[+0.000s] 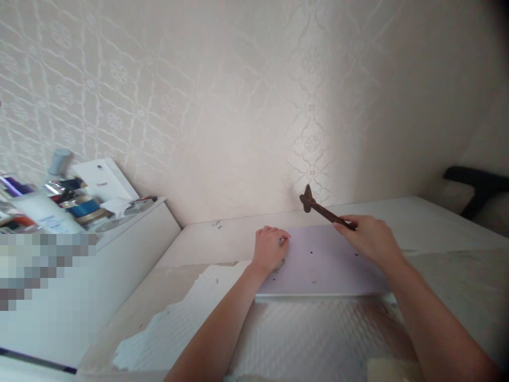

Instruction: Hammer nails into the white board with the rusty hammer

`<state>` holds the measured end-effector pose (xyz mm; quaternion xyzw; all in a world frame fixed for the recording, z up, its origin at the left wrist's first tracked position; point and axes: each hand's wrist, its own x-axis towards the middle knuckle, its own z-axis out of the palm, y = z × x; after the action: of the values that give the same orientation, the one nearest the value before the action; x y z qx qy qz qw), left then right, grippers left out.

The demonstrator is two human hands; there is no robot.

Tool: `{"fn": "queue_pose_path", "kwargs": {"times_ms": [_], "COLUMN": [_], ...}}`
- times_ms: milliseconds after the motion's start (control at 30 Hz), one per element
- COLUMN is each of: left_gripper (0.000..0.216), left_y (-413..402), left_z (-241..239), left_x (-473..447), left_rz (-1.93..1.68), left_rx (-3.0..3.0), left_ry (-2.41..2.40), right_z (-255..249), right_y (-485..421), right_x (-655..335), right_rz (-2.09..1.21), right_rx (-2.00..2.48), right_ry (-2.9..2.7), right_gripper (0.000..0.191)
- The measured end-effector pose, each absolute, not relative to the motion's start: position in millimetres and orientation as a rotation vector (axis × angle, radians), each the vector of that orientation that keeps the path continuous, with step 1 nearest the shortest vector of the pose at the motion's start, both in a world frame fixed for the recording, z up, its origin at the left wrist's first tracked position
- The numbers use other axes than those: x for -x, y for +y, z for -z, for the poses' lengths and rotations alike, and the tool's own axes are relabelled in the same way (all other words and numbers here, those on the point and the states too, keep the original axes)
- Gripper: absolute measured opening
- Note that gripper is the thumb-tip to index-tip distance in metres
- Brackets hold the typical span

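My right hand (369, 239) grips the handle of a brown, rusty-looking hammer (328, 213), its head raised to the left above the far edge of a pale purple board (330, 270). Small dark spots and marks show on the board. On the board's left side rests my left hand (271, 248), fingers curled together. Something small and greyish shows at its fingertips, too small to name. Near that hand, a few thin dark bits (280, 265) lie on the board.
Under the board spreads silvery quilted sheeting (314, 339) on a worn pale surface. At left, a white cabinet (131, 276) carries a white box (105, 180), tape rolls (85, 207) and bottles. A patterned wall (238, 132) rises behind. A black curved object (477, 180) stands far right.
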<state>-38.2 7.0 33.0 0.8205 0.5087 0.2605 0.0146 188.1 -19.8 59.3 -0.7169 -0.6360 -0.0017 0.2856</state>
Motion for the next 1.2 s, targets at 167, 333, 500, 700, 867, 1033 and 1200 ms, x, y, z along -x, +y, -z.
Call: {"fn": "queue_pose_path", "kwargs": {"times_ms": [167,333,500,700,867,1033,1200], "left_gripper": [0.021,0.025,0.026,0.027,0.028,0.029,0.031], "left_y": [6,6,6,9,11,11,11], "left_z": [-35,-36,-37,-35,-32,-33,-34], "left_x": [37,37,37,38,39,39,38], "left_rz": [-0.784,-0.812,-0.865,-0.906,-0.922,-0.918,-0.927], "left_rx": [-2.49,-2.367,-2.275,-2.191,-2.163,-2.145,-2.124], "left_ry": [1.62,1.639,1.62,1.597,1.587,1.586,1.566], "right_z": [-62,-66,-68,-73,-74,-72,-70], "right_y": [-19,-21,-28,-35,-36,-35,-33], "right_x": [-193,-206,-211,-200,-194,-192,-191], "right_rz": [-0.084,-0.351,-0.684,-0.766,-0.77,-0.732,-0.719], "right_rx": [1.845,1.733,1.509,1.404,1.372,1.358,1.35], "right_ry": [-1.715,-1.662,-1.689,-1.864,-1.921,-1.965,-2.005], "right_gripper": [0.034,0.034,0.04,0.037,0.035,0.034,0.034]}}
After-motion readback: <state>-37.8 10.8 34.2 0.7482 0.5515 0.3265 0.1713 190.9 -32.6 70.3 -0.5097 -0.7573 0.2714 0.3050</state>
